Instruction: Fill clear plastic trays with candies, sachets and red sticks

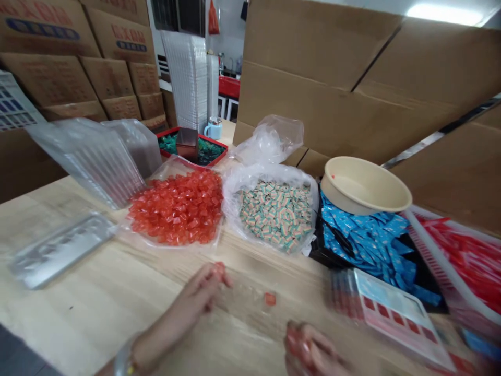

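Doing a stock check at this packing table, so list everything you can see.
Table: one, pale wood, under everything.
Wrapped sweets: many, red, in a clear bag, middle left.
Striped sweets: many, green and cream, in a clear bag, middle.
Packets: many, blue, on black plastic, right.
Basin: one, beige, tilted on the packets.
Green sweets: many, in a red tray, behind the bags.
Mug: one, pale blue, behind the red tray.
Plastic trays: a stack, clear, left.
Boxes: several, brown, stacked back left.
Loose sweet: one, red, on the table between the hands.
Left hand: one, bottom middle, bangle on the wrist.
Right hand: one, bottom, blurred, something red in it.
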`<move>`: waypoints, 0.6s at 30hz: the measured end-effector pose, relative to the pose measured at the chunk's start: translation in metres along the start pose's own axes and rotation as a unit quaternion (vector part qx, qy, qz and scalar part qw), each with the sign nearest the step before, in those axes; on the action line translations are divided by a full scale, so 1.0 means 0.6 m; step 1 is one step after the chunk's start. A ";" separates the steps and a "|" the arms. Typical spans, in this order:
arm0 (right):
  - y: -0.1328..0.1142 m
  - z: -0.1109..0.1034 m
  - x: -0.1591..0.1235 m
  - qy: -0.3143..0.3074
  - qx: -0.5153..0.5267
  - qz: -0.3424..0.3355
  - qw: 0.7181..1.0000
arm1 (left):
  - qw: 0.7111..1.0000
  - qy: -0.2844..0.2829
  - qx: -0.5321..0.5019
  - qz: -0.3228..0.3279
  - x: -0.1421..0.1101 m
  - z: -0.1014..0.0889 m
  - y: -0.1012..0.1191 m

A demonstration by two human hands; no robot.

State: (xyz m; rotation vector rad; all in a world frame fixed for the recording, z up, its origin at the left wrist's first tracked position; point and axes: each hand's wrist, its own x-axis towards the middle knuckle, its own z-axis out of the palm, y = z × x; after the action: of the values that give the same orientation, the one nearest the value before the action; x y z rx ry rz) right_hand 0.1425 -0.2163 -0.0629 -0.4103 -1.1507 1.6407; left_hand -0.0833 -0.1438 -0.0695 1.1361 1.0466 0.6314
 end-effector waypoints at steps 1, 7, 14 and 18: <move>0.014 0.004 -0.003 0.079 -0.026 0.080 0.993 | 0.996 -0.034 -0.072 -0.027 -0.003 0.026 -0.004; 0.062 0.010 -0.022 0.286 -0.221 0.257 0.896 | 0.944 -0.107 -0.288 -0.116 -0.020 0.116 -0.021; 0.072 0.008 -0.040 0.259 -0.382 0.171 0.871 | 0.916 -0.125 -0.332 -0.187 -0.029 0.115 -0.028; 0.062 0.011 -0.043 0.152 -0.532 0.077 0.830 | 0.922 -0.076 -0.330 -0.190 -0.023 0.128 -0.038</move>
State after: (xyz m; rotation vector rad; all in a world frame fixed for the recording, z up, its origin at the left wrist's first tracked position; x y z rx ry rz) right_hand 0.1276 -0.2419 -0.0977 -1.4426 -1.7264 0.8429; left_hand -0.0214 -0.1952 -0.0814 0.3680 0.7942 0.5133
